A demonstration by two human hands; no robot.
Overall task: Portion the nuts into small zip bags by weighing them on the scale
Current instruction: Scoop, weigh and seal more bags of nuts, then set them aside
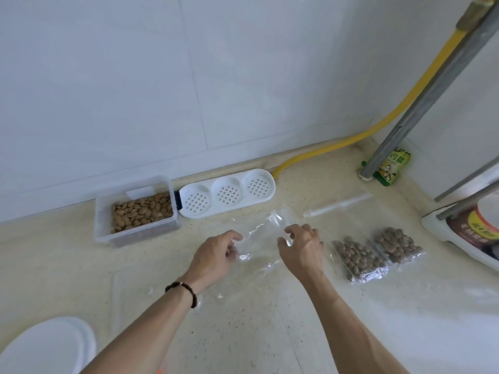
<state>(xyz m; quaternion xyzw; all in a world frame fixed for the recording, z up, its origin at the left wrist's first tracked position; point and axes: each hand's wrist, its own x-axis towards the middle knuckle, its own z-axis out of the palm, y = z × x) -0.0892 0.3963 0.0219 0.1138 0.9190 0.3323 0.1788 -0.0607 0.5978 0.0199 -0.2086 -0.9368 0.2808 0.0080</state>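
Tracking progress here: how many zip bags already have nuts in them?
2. Both lie on the counter to the right of the right hand: nearer filled bag, farther filled bag beside it.

Both forearms reach forward, left hand (216,255) and right hand (302,247) with fingers curled, pinching.

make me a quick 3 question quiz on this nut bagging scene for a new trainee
1. True or false: the clear tub of nuts has its lid on.
2. How many filled zip bags lie right of the right hand? A) one B) two C) four
3. What do the left hand and the right hand hold between them?

Key:
1. False, it is open on top.
2. B, a nearer bag and a farther bag.
3. An empty clear zip bag.
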